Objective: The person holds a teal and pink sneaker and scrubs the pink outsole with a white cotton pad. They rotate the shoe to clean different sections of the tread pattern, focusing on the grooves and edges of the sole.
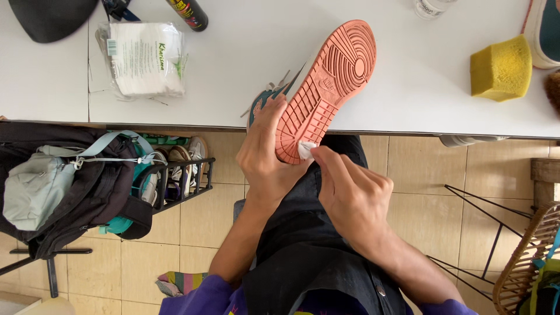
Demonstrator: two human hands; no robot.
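A sneaker [326, 81] with a coral-pink ribbed sole and teal upper lies tilted, sole up, over the front edge of the white table [245, 70]. My left hand [265, 154] grips the shoe's heel end from the left side. My right hand [350, 195] pinches a small white wipe [305, 149] and presses it against the heel edge of the sole.
A pack of white tissues [146, 58], a spray can [189, 13] and a dark cap [49, 17] lie at the table's back left. A yellow sponge [501, 67] sits at right. Black and grey bags [58, 186] and a shoe rack [178, 175] stand left; a wicker chair [525, 262] right.
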